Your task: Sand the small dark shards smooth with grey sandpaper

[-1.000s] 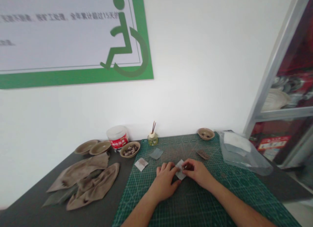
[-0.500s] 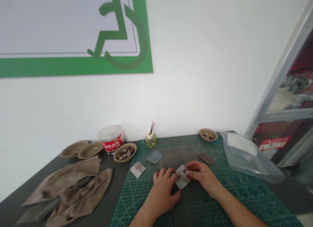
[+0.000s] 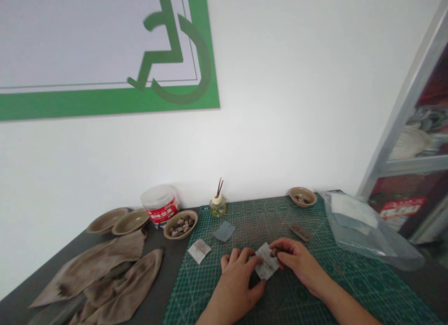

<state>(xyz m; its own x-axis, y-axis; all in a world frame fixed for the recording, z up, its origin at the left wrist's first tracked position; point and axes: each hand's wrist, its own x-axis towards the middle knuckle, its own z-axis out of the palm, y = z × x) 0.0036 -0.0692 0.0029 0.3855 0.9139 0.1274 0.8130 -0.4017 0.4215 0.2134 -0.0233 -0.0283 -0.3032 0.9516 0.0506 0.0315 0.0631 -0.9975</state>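
Observation:
A pale grey square of sandpaper (image 3: 266,267), smudged brown in its middle, lies on the green cutting mat (image 3: 196,297) between my hands. My left hand (image 3: 238,280) holds it down at its left side, with the index finger on its edge and the thumb by its lower corner. Pinched in the fingertips of my right hand (image 3: 296,259) is a small dark brown stone (image 3: 275,252), at the sheet's right edge. Fingers partly hide the stone. Two more squares lie farther left: a whitish smudged one (image 3: 199,251) and a blue-grey one (image 3: 224,231).
A bowl of stones (image 3: 180,225), a clear tub with a red label (image 3: 163,213) and brown cloths (image 3: 119,273) are on the left. At the back stand a reed diffuser (image 3: 217,206) and a small bowl (image 3: 303,203). A brown tag-like piece (image 3: 301,232) and plastic bag (image 3: 371,238) lie right.
The whole view has shifted slightly, with the table lower in the picture. My left hand stays on the sandpaper; my right fingers still pinch the stone at its right edge.

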